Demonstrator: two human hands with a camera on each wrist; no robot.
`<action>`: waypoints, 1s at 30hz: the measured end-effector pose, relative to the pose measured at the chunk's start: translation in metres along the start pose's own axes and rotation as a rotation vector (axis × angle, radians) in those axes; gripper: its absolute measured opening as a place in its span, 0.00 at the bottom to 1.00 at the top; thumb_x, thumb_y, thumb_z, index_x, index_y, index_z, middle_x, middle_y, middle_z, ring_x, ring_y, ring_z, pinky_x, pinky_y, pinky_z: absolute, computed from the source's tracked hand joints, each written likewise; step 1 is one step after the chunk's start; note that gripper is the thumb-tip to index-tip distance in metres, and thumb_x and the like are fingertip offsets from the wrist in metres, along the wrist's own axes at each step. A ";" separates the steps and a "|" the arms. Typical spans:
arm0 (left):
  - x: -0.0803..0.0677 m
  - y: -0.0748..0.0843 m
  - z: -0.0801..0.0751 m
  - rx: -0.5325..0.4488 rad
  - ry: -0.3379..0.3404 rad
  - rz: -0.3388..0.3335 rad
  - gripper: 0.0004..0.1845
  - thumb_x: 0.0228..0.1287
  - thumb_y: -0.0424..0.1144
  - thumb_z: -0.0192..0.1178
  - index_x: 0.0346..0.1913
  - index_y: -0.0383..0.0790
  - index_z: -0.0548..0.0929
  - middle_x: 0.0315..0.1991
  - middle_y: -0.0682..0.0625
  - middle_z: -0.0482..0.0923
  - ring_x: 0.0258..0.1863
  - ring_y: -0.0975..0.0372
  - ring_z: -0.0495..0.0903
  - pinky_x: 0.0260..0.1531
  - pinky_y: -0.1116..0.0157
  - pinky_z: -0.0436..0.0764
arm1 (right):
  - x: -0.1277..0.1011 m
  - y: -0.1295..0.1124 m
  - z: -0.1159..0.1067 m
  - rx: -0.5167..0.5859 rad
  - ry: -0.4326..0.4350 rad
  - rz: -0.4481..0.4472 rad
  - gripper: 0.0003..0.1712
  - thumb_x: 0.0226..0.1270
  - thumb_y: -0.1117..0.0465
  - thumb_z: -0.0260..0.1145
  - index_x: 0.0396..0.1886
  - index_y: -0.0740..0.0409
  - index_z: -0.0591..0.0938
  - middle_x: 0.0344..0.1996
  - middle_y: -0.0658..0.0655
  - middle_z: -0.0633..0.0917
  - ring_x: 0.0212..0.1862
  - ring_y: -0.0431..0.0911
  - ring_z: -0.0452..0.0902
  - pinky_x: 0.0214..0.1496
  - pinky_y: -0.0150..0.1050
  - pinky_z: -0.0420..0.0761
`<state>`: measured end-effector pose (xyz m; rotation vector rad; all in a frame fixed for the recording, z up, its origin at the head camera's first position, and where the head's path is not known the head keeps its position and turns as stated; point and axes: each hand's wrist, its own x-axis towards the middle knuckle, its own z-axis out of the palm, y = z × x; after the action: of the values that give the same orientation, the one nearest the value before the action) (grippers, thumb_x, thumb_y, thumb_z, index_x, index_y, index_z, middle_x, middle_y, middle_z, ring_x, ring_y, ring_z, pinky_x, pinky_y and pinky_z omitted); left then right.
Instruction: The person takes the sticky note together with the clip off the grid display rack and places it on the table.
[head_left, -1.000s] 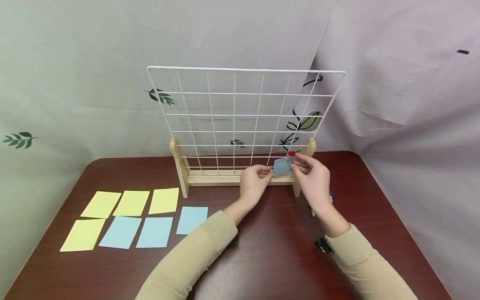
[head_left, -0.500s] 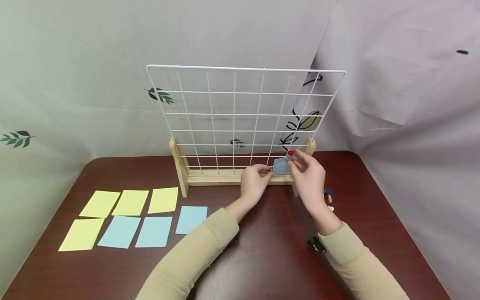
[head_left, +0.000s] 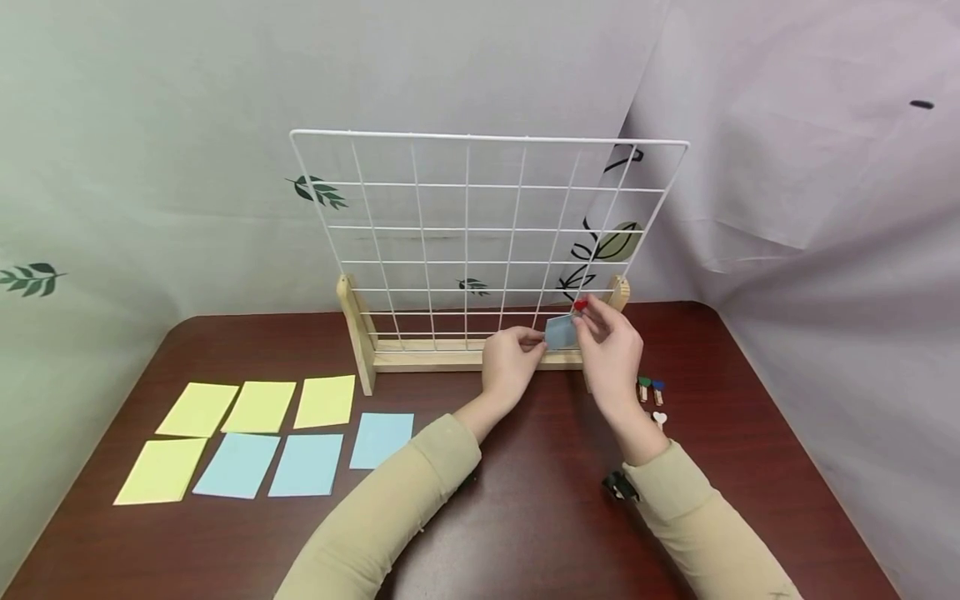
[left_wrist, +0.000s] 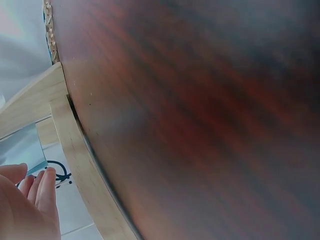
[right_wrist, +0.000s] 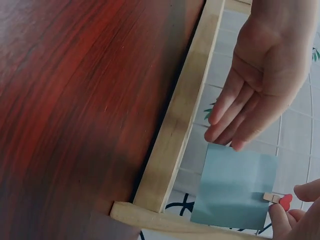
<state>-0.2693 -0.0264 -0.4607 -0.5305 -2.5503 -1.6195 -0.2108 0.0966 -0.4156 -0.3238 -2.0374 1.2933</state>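
Both hands worked low at the right end of the white wire grid [head_left: 480,242]: the left hand [head_left: 510,367] touched the left edge of a small blue card [right_wrist: 234,192] with nearly straight fingers, while the right hand [head_left: 611,346] pinched a little wooden clip with a red heart [right_wrist: 280,201] at the card's upper right corner. With only fingertips steadying it, the card could have tilted or slid off the wire before the clip bit. Further back, the grid in its wooden stand [head_left: 465,357] on the desk [head_left: 525,500] could have rocked under a hard push.
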 end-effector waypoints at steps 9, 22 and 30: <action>0.003 0.000 -0.003 0.050 0.009 0.020 0.04 0.66 0.34 0.74 0.40 0.37 0.94 0.35 0.47 0.94 0.34 0.60 0.93 0.31 0.72 0.86 | 0.000 0.001 0.009 -0.028 0.085 -0.055 0.19 0.69 0.73 0.73 0.58 0.71 0.87 0.52 0.70 0.90 0.50 0.62 0.92 0.47 0.10 0.77; 0.006 0.002 -0.001 0.086 0.011 0.005 0.03 0.67 0.36 0.74 0.38 0.40 0.94 0.32 0.49 0.94 0.31 0.62 0.92 0.29 0.73 0.82 | 0.004 0.008 0.014 -0.142 0.151 -0.126 0.12 0.70 0.67 0.74 0.51 0.65 0.91 0.44 0.66 0.93 0.43 0.59 0.93 0.42 0.08 0.72; 0.006 0.004 -0.002 0.100 0.014 0.001 0.03 0.67 0.36 0.74 0.37 0.40 0.94 0.32 0.49 0.94 0.31 0.62 0.92 0.29 0.72 0.82 | 0.004 0.010 0.013 -0.215 0.155 -0.186 0.11 0.71 0.65 0.74 0.50 0.63 0.92 0.45 0.64 0.93 0.41 0.56 0.93 0.43 0.18 0.76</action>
<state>-0.2743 -0.0248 -0.4550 -0.5102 -2.6033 -1.4806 -0.2241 0.0944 -0.4265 -0.3133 -2.0243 0.9111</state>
